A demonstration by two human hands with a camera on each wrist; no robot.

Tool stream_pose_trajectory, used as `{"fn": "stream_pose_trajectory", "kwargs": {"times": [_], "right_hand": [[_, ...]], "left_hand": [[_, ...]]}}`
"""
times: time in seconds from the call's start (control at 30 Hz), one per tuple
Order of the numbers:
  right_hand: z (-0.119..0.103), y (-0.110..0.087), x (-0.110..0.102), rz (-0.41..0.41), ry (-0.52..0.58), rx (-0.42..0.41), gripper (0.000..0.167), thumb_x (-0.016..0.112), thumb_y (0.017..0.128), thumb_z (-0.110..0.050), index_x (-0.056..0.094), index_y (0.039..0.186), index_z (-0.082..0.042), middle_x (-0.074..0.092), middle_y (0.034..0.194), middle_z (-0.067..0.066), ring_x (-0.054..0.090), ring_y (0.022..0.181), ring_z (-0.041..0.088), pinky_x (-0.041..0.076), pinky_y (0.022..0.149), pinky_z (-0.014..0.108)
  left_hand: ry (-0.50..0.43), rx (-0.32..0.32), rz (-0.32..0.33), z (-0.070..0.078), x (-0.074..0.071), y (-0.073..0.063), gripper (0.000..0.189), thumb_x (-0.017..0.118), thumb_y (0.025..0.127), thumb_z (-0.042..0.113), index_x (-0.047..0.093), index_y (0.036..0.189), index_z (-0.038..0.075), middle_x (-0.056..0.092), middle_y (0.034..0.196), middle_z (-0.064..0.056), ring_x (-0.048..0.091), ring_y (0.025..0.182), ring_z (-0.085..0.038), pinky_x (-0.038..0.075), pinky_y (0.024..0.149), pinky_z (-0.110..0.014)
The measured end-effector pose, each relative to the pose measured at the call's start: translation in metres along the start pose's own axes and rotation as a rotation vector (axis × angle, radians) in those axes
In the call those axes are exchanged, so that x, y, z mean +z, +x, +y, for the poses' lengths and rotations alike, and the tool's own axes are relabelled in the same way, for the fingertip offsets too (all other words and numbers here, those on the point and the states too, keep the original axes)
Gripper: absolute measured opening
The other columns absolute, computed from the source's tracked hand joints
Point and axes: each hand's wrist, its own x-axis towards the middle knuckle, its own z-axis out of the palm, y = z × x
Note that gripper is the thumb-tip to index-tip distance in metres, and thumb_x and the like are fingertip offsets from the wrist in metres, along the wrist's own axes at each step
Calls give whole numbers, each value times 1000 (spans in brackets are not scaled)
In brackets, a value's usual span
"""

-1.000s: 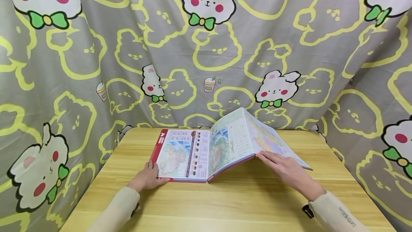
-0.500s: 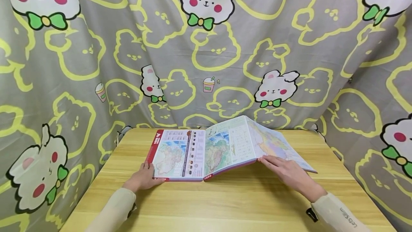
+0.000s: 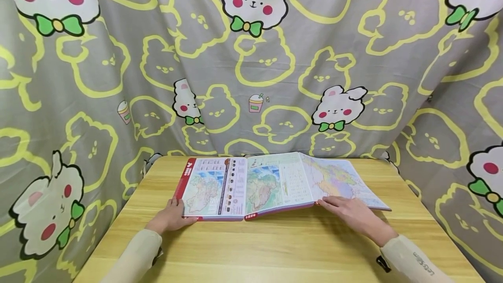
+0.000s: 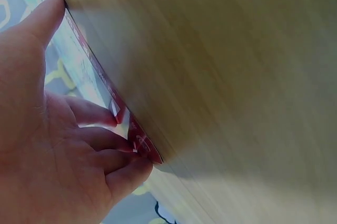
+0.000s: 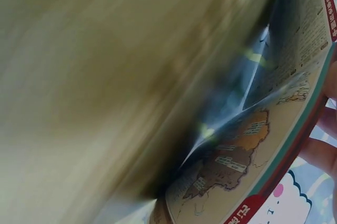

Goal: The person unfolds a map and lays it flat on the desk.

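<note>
A wide fold-out map (image 3: 264, 191) with several printed panels lies across the table in the head view. Its left panel has a red border and rests flat, while the middle and right panels form a low ridge at a fold. My left hand (image 3: 168, 217) holds the near left corner, thumb along the front edge; in the left wrist view its fingers (image 4: 126, 176) bend against the red edge. At the ridge's near end, my right hand (image 3: 353, 215) pinches the map's edge. The right wrist view looks under the raised panels, where a brown printed underside (image 5: 231, 161) shows.
The wooden table (image 3: 251, 252) extends in front of the map and to both sides. A grey curtain (image 3: 271, 69) with rabbit and yellow outline prints hangs behind it and on both sides.
The ridge between the middle and right panels has sunk lower, and those panels have spread flatter. My left hand and the left panel have shifted slightly left; my right hand has moved a little down.
</note>
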Motion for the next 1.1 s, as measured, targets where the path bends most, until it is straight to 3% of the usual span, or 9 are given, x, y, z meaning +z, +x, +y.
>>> {"fn": "stream_pose_trajectory", "kwargs": {"times": [0.2, 0.37, 0.73, 0.97, 1.1], "right_hand": [[2, -5, 10, -24, 1, -60, 50, 52, 77, 1, 64, 124, -11, 64, 115, 8, 64, 96, 24, 54, 66, 39], [1, -5, 14, -45, -5, -110, 47, 57, 77, 1, 65, 122, -10, 65, 112, 9, 65, 94, 24, 54, 65, 37], [-1, -6, 23, -146, -30, -137, 48, 56, 82, -4, 61, 128, -15, 65, 113, 8, 64, 96, 25, 54, 61, 36], [-1, -4, 32, -83, -43, -204, 43, 43, 85, -6, 66, 120, -16, 64, 104, 7, 63, 87, 21, 52, 55, 32], [-2, -3, 36, -69, -47, -236, 40, 50, 83, -6, 68, 118, -16, 62, 100, 6, 62, 83, 19, 51, 54, 29]], "left_hand": [[-5, 5, 4, -3, 0, 0, 109, 63, 77, 64, 29, 134, -22, 19, 139, -46, 24, 129, -54, 34, 95, -62], [-15, -4, -4, -6, 0, 0, 109, 65, 77, 63, 28, 134, -22, 19, 139, -46, 26, 128, -53, 33, 96, -62], [-16, -19, -18, -4, -7, -1, 107, 68, 76, 59, 30, 132, -23, 23, 137, -45, 31, 122, -53, 36, 94, -63], [-9, -33, -24, -3, -7, 0, 108, 66, 76, 62, 30, 132, -24, 23, 137, -45, 32, 121, -52, 35, 94, -63], [-8, -35, -28, -3, -8, 1, 109, 66, 76, 62, 29, 132, -24, 22, 137, -45, 32, 120, -51, 35, 94, -62]]}}
